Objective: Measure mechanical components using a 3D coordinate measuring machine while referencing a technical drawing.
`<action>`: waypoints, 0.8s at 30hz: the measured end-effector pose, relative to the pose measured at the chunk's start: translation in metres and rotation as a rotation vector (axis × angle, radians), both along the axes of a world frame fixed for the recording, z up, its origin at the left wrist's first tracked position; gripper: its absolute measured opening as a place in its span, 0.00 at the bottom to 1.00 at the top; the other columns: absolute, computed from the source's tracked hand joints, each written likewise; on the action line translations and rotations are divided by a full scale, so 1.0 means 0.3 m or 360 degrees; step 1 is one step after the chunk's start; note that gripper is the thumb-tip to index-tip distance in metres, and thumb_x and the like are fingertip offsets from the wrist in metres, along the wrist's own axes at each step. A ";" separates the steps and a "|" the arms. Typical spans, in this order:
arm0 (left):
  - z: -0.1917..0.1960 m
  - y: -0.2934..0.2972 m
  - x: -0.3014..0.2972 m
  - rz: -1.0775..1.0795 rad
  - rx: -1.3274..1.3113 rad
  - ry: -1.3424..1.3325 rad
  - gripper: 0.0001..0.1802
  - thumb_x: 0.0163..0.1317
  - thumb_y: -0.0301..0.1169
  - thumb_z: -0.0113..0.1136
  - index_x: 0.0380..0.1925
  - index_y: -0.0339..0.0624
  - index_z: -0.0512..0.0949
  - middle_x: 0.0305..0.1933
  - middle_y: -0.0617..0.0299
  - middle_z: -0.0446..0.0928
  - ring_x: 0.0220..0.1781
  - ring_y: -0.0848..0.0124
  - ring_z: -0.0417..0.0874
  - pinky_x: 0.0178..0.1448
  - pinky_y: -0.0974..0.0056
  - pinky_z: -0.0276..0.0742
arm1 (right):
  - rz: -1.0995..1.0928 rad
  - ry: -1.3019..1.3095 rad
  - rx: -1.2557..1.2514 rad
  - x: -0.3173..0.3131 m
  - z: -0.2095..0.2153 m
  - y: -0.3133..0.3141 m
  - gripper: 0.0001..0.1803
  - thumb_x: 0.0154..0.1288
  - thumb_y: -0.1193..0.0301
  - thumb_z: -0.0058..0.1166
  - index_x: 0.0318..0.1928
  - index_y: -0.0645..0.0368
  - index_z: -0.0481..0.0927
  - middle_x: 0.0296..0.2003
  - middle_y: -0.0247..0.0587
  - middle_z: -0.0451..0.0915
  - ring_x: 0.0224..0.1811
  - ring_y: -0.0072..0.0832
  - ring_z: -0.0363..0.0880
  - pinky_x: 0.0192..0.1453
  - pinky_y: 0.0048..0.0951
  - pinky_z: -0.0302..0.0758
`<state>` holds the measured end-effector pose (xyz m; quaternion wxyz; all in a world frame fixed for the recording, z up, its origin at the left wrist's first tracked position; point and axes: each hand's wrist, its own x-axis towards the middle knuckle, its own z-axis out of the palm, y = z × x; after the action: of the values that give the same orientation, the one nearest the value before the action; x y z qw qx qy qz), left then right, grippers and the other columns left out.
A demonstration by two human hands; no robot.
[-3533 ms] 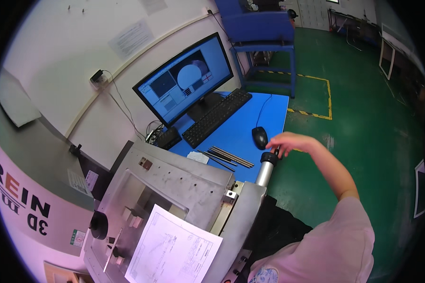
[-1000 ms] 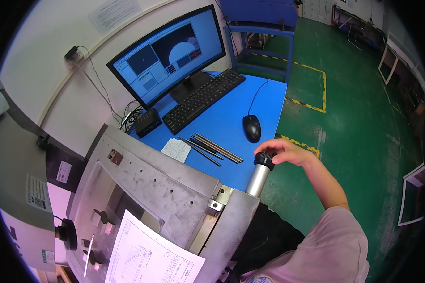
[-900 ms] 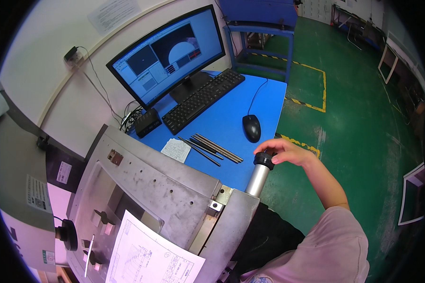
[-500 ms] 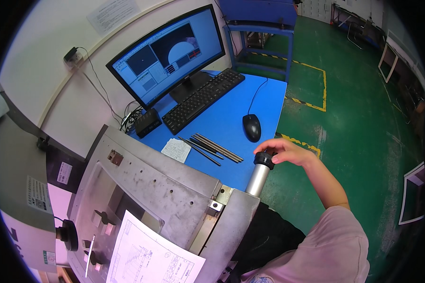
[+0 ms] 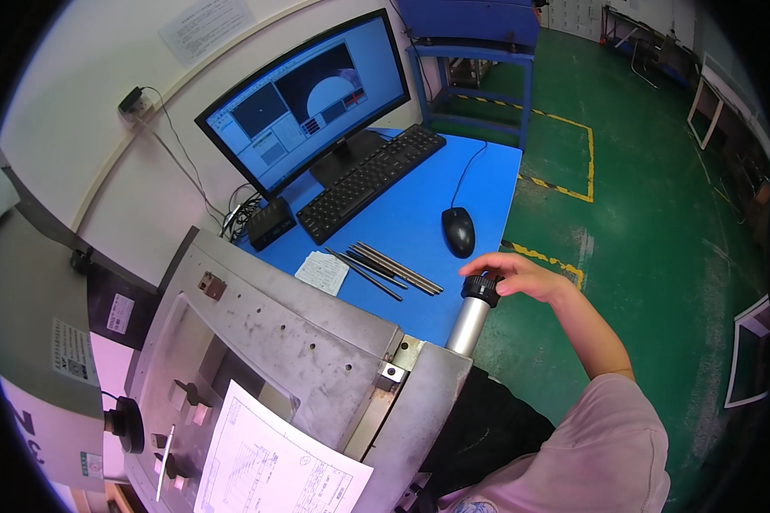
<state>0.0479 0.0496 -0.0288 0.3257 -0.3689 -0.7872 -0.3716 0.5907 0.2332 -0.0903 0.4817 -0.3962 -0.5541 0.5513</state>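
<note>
My right hand (image 5: 529,277) curls over a black ribbed knob (image 5: 481,291), with the thumb on its side and the fingers across its top. The knob caps a silver metal cylinder (image 5: 467,328), which rises from the near right end of a grey metal machine stage (image 5: 291,333). A printed drawing sheet (image 5: 282,453) lies over the front of the stage. Beside the sheet, on the stage's glass area, are a thin whitish rod (image 5: 165,462) and dark clamp-like knobs (image 5: 188,393). My left hand is out of sight.
Beyond the stage, a blue table (image 5: 496,171) holds a monitor (image 5: 308,98) showing a pale half-round shape, a keyboard (image 5: 372,181), a mouse (image 5: 459,232), several thin metal rods (image 5: 393,267), a paper note (image 5: 322,272) and a black box (image 5: 270,224). Green floor (image 5: 624,256) lies to the right.
The whole view has shifted very slightly. My right hand stays on the knob, its fingers almost unmoved.
</note>
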 end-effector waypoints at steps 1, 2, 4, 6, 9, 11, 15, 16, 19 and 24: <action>0.000 -0.001 0.001 -0.0001 0.0000 0.0010 0.19 0.64 0.36 0.37 0.40 0.28 0.68 0.45 0.46 0.67 0.46 0.54 0.68 0.53 0.55 0.63 | 0.0003 0.0002 0.0002 0.002 -0.003 0.003 0.27 0.50 0.61 0.50 0.52 0.57 0.68 0.43 0.34 0.71 0.36 0.18 0.69 0.38 0.20 0.68; 0.000 -0.002 0.001 -0.0003 0.0000 0.0020 0.19 0.64 0.36 0.37 0.40 0.28 0.68 0.45 0.46 0.67 0.46 0.54 0.68 0.53 0.55 0.63 | -0.0033 0.0119 -0.0119 0.006 -0.007 0.007 0.29 0.51 0.55 0.48 0.53 0.56 0.68 0.45 0.36 0.71 0.41 0.21 0.69 0.44 0.23 0.66; 0.001 -0.007 0.001 -0.0003 0.0000 0.0041 0.19 0.64 0.36 0.37 0.40 0.28 0.68 0.44 0.46 0.67 0.46 0.54 0.68 0.52 0.55 0.63 | -0.0062 0.0239 -0.0239 0.012 -0.028 0.036 0.31 0.52 0.49 0.45 0.53 0.55 0.68 0.46 0.37 0.70 0.46 0.25 0.69 0.50 0.26 0.64; -0.001 -0.007 0.004 -0.0013 -0.0001 0.0055 0.19 0.64 0.36 0.36 0.40 0.28 0.68 0.44 0.46 0.67 0.46 0.54 0.68 0.52 0.55 0.63 | -0.0455 0.0044 -0.0265 0.033 -0.086 0.103 0.31 0.56 0.47 0.36 0.54 0.53 0.67 0.48 0.38 0.69 0.48 0.26 0.68 0.51 0.27 0.64; 0.004 -0.009 0.014 -0.0032 0.0000 0.0070 0.19 0.64 0.36 0.36 0.40 0.28 0.68 0.44 0.46 0.67 0.46 0.54 0.68 0.52 0.54 0.63 | -0.1061 -0.0558 -0.0039 0.043 -0.209 0.229 0.30 0.52 0.53 0.47 0.54 0.55 0.66 0.49 0.47 0.67 0.50 0.35 0.65 0.52 0.35 0.64; 0.013 -0.019 0.020 -0.0030 -0.0001 0.0090 0.19 0.65 0.36 0.36 0.39 0.28 0.68 0.44 0.46 0.67 0.45 0.54 0.68 0.52 0.54 0.63 | -0.1465 -0.1235 0.0239 0.021 -0.266 0.287 0.33 0.46 0.58 0.55 0.54 0.56 0.66 0.54 0.55 0.61 0.54 0.48 0.61 0.57 0.42 0.59; 0.020 -0.034 0.024 -0.0017 -0.0001 0.0132 0.19 0.65 0.36 0.36 0.39 0.28 0.68 0.44 0.46 0.67 0.45 0.54 0.68 0.52 0.54 0.63 | -0.1636 -0.1639 0.0308 -0.051 -0.292 0.336 0.33 0.44 0.60 0.56 0.54 0.52 0.66 0.56 0.55 0.58 0.56 0.51 0.57 0.57 0.44 0.59; 0.020 -0.035 0.024 -0.0016 -0.0002 0.0141 0.19 0.65 0.36 0.36 0.39 0.28 0.68 0.44 0.46 0.67 0.45 0.54 0.68 0.52 0.54 0.63 | -0.1632 -0.1636 0.0311 -0.065 -0.301 0.341 0.33 0.44 0.60 0.56 0.54 0.52 0.66 0.56 0.55 0.58 0.56 0.51 0.57 0.57 0.44 0.59; 0.020 -0.038 0.033 -0.0018 -0.0017 0.0167 0.19 0.65 0.36 0.36 0.39 0.28 0.68 0.44 0.46 0.67 0.45 0.54 0.68 0.52 0.54 0.63 | -0.1734 -0.1921 0.0355 -0.081 -0.325 0.352 0.32 0.44 0.64 0.56 0.53 0.51 0.66 0.55 0.53 0.59 0.56 0.48 0.59 0.57 0.43 0.60; 0.015 -0.016 0.037 -0.0060 -0.0075 0.0205 0.19 0.65 0.36 0.35 0.39 0.28 0.68 0.44 0.46 0.67 0.45 0.54 0.68 0.52 0.54 0.63 | -0.1782 -0.1868 0.0458 -0.070 -0.346 0.363 0.28 0.45 0.70 0.53 0.52 0.51 0.67 0.54 0.51 0.61 0.55 0.50 0.60 0.55 0.45 0.60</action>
<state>0.0591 0.0449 -0.0244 0.3599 -0.4142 -0.7661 -0.3346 0.5695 0.3421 -0.1940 0.3633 -0.7719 -0.5015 -0.1438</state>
